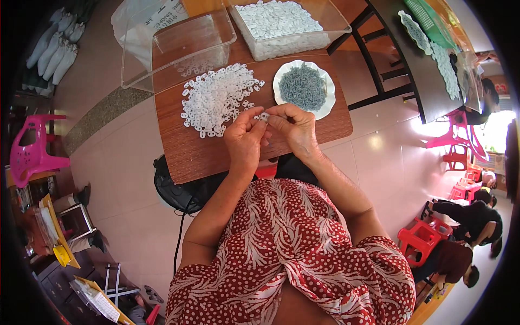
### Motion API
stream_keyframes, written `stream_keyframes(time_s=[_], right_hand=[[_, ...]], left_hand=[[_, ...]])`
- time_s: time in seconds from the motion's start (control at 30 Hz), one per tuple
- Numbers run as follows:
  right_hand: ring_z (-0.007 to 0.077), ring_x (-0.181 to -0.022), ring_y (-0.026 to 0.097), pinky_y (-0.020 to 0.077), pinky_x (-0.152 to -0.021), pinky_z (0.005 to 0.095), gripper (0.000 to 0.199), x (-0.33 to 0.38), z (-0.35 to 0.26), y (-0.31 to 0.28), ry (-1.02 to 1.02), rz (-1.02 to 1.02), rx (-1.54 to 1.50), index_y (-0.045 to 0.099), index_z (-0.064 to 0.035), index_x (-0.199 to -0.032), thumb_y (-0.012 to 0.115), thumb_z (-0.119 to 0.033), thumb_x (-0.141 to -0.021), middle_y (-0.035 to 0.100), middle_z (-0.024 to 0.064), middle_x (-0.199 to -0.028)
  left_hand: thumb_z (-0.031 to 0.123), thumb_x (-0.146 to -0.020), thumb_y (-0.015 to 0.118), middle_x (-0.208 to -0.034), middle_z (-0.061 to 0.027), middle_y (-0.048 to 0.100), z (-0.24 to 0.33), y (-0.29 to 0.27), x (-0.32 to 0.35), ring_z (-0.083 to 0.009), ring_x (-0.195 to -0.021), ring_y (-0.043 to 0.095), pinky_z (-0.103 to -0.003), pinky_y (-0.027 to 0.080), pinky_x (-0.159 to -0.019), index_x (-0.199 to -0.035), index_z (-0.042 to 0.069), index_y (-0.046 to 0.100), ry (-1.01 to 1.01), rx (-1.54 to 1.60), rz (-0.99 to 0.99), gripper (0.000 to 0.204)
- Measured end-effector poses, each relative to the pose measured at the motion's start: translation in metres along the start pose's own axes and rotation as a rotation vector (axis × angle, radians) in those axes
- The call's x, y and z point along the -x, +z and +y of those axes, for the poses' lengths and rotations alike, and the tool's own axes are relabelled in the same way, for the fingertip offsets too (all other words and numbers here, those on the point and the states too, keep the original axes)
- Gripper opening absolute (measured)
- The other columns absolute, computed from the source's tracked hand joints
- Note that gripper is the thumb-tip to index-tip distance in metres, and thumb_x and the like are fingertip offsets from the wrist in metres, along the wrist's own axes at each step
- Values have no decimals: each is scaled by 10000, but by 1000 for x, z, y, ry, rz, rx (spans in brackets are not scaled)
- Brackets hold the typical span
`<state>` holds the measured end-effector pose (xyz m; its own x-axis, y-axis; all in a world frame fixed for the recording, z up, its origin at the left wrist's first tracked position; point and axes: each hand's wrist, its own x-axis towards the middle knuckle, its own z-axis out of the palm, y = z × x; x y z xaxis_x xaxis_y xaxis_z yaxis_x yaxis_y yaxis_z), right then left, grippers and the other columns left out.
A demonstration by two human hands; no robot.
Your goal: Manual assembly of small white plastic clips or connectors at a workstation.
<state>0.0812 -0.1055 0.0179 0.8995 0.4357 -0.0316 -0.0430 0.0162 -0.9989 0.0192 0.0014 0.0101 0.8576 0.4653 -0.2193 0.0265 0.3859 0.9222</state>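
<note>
One small white plastic ring (264, 116) sat pinched between the fingertips of both hands, just above the wooden table's (184, 157) near half. It looked light, stiff and smooth, so likely slippery and easy to drop; the outer rim seemed the sensible place to hold it. The left hand (245, 142) and right hand (295, 130) were both closed on it, thumbs and forefingers meeting. Just to the left lay a loose heap of white rings (216, 97), touching nothing else. Beside the right hand stood a white plate (326, 100) of small grey pieces (303, 86). Farther back were an empty clear tray (179, 49) and a clear tub of white parts (287, 27). Nothing stood between the hands and the heap.
</note>
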Motion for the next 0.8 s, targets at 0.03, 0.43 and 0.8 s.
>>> stream_keyframes(time_s=[0.03,0.43,0.8], right_hand=[[70,-678,563,468,-611,200,77,0,1,-2,-14,-11,16,616,28,-883,596,49,-812,618,39,-767],[124,-617,534,453,-544,249,280,5,5,-9,-242,-59,366,600,-26,-951,700,21,-694,529,46,-745],[108,-583,514,427,-523,239,251,8,11,-11,-227,6,336,627,-34,-914,700,32,-683,520,38,-758]], left_hand=[[-18,-838,552,-687,-25,594,1,1,0,-55,-557,533,-180,419,-463,-1058,-36,586,0,0,-4,223],[-13,-826,573,-730,-36,628,6,5,2,-54,-577,547,-178,447,-505,-1010,-39,616,-85,116,40,191],[62,-842,614,-771,6,617,4,3,3,-34,-624,508,-170,417,-557,-1019,-4,644,-65,35,-19,191]])
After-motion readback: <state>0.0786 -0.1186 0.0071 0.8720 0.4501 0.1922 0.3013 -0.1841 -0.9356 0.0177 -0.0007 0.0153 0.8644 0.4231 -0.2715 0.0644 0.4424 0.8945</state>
